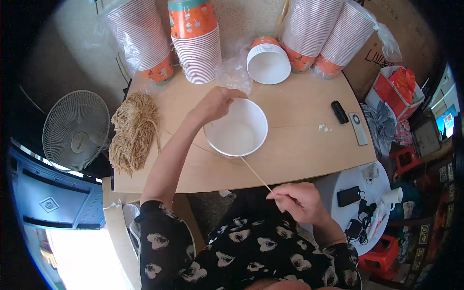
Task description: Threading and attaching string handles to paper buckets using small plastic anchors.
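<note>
One white cup stands near the middle of the wooden bench, open side up. The left hand is closed on its far-left rim, fingers pinched at the edge. The right hand sits off the bench's near edge, closed in a pinch on one thin cord that runs taut up to the cup's near rim.

One bundle of tan cords lies on the bench's left end. Along the back edge are four stacks of cups: one bagged at the left, one unbagged beside it, and two bagged together at the right. One short stack lies tilted between them, mouth toward the person. Right of the cup lie one black lighter and one grey remote, close together. One fan stands left of the bench.
</note>
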`<state>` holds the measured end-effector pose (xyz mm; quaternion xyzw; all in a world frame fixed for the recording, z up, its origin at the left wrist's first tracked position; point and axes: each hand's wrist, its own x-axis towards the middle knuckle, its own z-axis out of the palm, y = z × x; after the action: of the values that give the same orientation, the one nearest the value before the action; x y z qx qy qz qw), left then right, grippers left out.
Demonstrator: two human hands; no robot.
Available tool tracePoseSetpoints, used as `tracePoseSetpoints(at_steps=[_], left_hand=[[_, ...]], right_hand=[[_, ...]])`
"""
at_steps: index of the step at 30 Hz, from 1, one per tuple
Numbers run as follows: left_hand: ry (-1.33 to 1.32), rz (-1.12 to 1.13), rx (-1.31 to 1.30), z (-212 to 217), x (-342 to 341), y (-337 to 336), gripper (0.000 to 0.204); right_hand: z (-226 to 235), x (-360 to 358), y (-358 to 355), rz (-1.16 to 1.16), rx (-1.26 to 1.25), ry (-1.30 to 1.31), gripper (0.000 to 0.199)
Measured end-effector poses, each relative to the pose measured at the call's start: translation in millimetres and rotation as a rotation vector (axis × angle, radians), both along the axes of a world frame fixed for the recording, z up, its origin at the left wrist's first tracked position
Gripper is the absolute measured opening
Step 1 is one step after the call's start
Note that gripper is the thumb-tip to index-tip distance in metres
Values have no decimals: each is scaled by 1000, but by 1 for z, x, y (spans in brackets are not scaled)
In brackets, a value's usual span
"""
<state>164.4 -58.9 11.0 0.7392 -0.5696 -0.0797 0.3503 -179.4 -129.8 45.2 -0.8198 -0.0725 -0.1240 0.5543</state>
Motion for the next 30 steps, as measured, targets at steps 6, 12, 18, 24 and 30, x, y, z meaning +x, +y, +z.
tracePoseSetpoints(at_steps=[6,12,18,24,30], left_hand=[[-238,-117,-196,8,-7,-10,36],[30,-313,-227,39,-145,69,37],[218,-42,-183,15,-174,119,21],[249,103,-197,0,-172,129,8],[312,137,-176,-2,-174,135,17]], right_hand=[[-26,21,19,-29,126,115,11],[-37,34,14,-63,334,108,14],[-51,24,1,-121,285,164,13],[-67,19,7,-282,333,96,11],[-63,24,15,-320,319,54,9]])
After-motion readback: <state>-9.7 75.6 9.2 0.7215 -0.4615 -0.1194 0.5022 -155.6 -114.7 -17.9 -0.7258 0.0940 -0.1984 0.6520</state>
